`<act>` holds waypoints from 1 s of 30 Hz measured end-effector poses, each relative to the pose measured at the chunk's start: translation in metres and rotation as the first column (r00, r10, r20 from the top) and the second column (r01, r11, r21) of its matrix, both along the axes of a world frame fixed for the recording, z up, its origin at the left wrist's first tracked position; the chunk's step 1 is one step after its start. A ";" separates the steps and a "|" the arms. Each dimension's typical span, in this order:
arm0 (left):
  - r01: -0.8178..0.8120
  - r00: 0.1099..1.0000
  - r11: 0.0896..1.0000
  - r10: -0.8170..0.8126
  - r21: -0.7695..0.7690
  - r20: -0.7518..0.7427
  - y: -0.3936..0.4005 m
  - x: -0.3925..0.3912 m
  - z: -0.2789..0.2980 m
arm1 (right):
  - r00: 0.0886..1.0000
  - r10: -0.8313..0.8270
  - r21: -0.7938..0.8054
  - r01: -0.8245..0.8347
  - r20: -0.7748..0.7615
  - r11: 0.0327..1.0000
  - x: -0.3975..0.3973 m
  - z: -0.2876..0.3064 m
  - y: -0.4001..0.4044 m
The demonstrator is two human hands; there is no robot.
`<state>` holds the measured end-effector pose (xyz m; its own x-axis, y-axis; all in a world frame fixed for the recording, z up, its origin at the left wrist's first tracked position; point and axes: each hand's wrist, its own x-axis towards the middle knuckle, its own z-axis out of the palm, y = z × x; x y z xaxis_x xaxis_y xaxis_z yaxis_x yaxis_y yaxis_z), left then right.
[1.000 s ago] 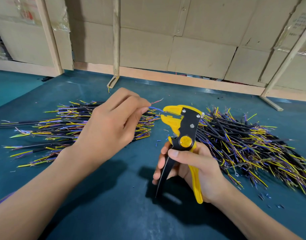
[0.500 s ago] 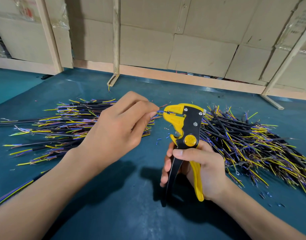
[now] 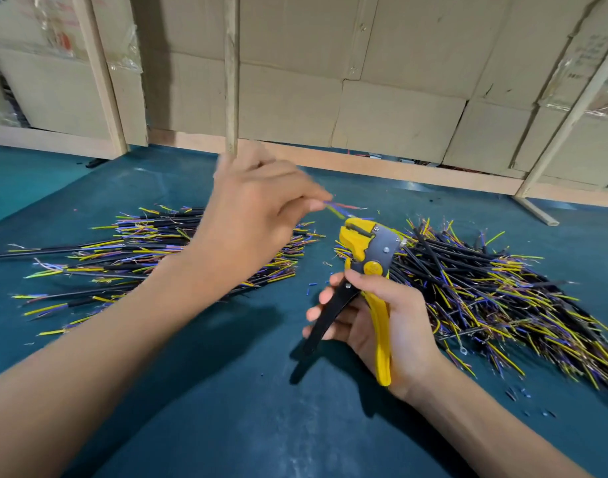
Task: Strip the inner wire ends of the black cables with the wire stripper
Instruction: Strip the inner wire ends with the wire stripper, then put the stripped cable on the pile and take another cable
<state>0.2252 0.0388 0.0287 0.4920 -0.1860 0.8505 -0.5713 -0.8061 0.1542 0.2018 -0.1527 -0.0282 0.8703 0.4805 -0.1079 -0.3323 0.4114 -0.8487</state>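
The left hand (image 3: 250,222) is raised above the table, blurred, with thumb and forefinger pinched on a cable end (image 3: 340,207). Its thin inner wires, blue, yellow and red, stick out past the fingertips toward the right. Those wire tips hang just above and a little to the left of the head of the wire stripper (image 3: 368,257), not touching it as far as I can see.

The right hand (image 3: 381,326) grips the wire stripper upright, its fingers curled around the black handle and its palm against the yellow handle, thumb laid across just under the round yellow pivot. The two handles are spread apart, and the yellow and grey head points up and away from the person.

Left of the wire stripper, partly behind the left forearm, lies a fanned heap of black cables (image 3: 130,257) with yellow, blue and purple wire ends sticking out. Right of the wire stripper sits a thicker, more tangled pile of cables (image 3: 495,291) of the same kind, running off toward the right edge. Small blue scraps of insulation (image 3: 308,292) dot the cloth just left of the tool, and a few more specks lie below the right pile.

Everything rests on a dark teal table cover (image 3: 244,408). Beyond the wire stripper, at the far edge, stand cardboard boxes (image 3: 392,108) behind pale wooden slats (image 3: 231,74).
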 end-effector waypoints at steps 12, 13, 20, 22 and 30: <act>-0.113 0.570 0.772 0.567 0.626 -0.595 0.033 0.042 0.018 | 0.997 -0.039 0.053 0.043 -0.073 0.998 0.001 0.004 -0.005; -0.064 0.483 0.743 0.607 0.666 -0.631 0.044 0.037 0.009 | 0.997 -0.041 0.043 0.044 -0.069 0.998 0.001 0.003 -0.004; -0.123 0.636 0.925 0.352 0.360 -0.686 0.055 0.016 -0.026 | 0.999 -0.024 0.009 0.024 -0.030 1.000 0.000 0.001 -0.003; -0.168 0.791 0.909 0.355 0.380 -0.498 0.050 0.007 -0.036 | 0.999 -0.020 0.029 0.021 -0.037 0.999 0.001 0.001 -0.004; -0.062 0.997 0.935 0.073 0.350 -0.019 0.021 -0.027 -0.024 | 0.994 -0.098 0.112 0.091 0.055 0.989 0.001 0.005 -0.009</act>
<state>0.1986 0.0597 0.0048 0.5387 -0.4334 0.7225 -0.5130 -0.8490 -0.1268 0.2028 -0.1618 -0.0229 0.9157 0.4019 -0.0057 -0.2377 0.5300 -0.8140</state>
